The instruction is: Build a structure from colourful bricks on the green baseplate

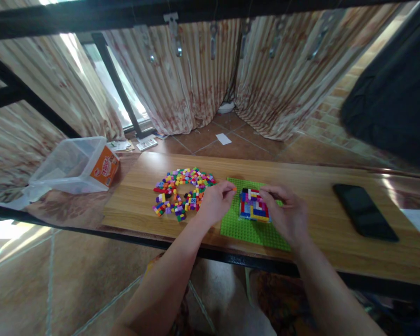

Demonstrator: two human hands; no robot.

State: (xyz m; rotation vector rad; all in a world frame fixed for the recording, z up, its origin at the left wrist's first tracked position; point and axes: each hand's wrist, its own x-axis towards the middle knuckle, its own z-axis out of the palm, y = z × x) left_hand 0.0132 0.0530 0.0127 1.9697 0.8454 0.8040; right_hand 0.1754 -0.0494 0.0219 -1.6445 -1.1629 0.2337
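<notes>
A small orange toy brick (234,189) is pinched at the fingertips of my left hand (217,200), just over the left part of a green studded baseplate (233,228). On that plate sits a low block-shaped build of colourful toy bricks (254,212), with blue, yellow, red, white and pink pieces. My right hand (287,210) is closed at the build's upper right corner, thumb and fingers against it; part of that side is hidden behind the hand. Left of my left hand, loose toy bricks (192,177) lie in a rough ring on the wooden table (133,200).
A black phone (366,212) lies on the table at the right, with white paper (418,221) beyond it. At the left stands a clear plastic bin (68,168) with an orange label. A dark metal bar (210,14) with hanging hooks crosses overhead, before the curtains (185,79).
</notes>
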